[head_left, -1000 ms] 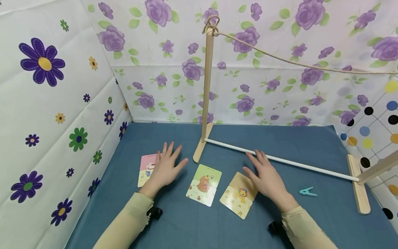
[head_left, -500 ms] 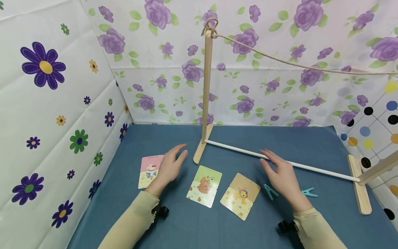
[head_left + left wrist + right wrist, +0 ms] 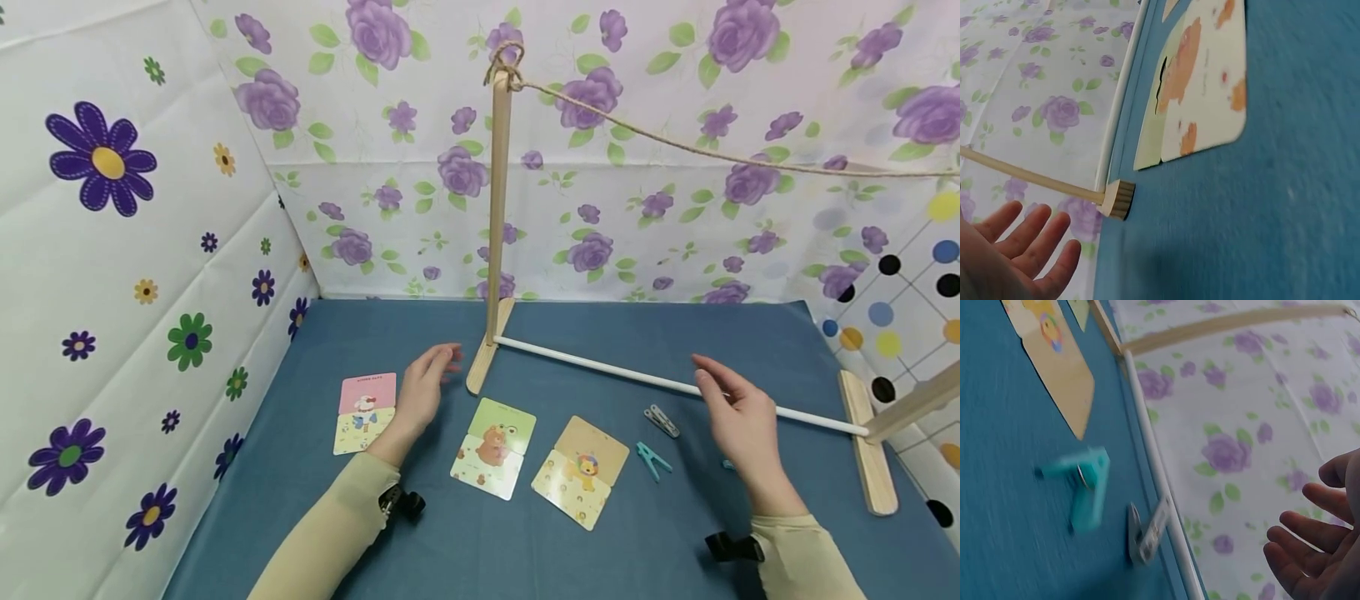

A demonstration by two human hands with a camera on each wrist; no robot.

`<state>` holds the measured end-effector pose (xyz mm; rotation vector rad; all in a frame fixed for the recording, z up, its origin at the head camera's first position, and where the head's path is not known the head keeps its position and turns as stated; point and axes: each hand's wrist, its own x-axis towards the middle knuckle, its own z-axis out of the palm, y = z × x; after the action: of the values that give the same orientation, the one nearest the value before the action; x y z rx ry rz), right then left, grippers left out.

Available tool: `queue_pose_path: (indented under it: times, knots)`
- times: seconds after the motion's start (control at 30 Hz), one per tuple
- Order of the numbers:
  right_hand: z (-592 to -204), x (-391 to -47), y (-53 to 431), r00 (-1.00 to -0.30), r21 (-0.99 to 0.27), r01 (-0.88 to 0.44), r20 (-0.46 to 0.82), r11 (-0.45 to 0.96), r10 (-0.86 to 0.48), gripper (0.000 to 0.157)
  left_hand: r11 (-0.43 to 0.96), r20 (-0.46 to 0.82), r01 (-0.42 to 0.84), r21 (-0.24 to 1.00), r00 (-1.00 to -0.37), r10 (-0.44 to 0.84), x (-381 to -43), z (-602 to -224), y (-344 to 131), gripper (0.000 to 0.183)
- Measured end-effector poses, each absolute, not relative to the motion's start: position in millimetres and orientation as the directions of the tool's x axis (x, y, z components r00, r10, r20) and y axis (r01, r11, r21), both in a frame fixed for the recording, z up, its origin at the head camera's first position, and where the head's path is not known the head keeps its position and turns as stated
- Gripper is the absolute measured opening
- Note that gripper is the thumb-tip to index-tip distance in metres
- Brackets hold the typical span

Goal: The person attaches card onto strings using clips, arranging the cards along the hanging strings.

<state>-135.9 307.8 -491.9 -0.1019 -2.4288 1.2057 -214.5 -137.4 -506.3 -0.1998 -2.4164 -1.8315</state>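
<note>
My left hand hovers with loosely bent fingers just right of the pink card, holding nothing. To its right lie a green card with a bear and a tan card with a lion. Over the white rod, toward its right end, is my right hand, fingers relaxed and nothing in them. Left of it on the blue cloth are a grey clothespin and a teal clothespin. A second teal clothespin is mostly hidden behind the right hand.
A wooden post rises from a flat foot at the rod's left end. From its top a twine runs right. Another post stands at the right with its foot. Flowered sheets wall the back and left.
My right hand has moved right, uncovering the tan card, one teal clothespin and the grey one, while covering the other teal clothespin. My left hand has shifted slightly right, off the pink card.
</note>
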Motion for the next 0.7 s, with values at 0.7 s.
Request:
queue_pose_path:
  times: [0.7]
  knots:
    - [-491, -112, 393, -0.678, -0.955, 0.154, 0.084, 0.254, 0.73, 0.039, 0.089, 0.08, 0.072, 0.993, -0.993, -0.085, -233, -499, -101, 0.041]
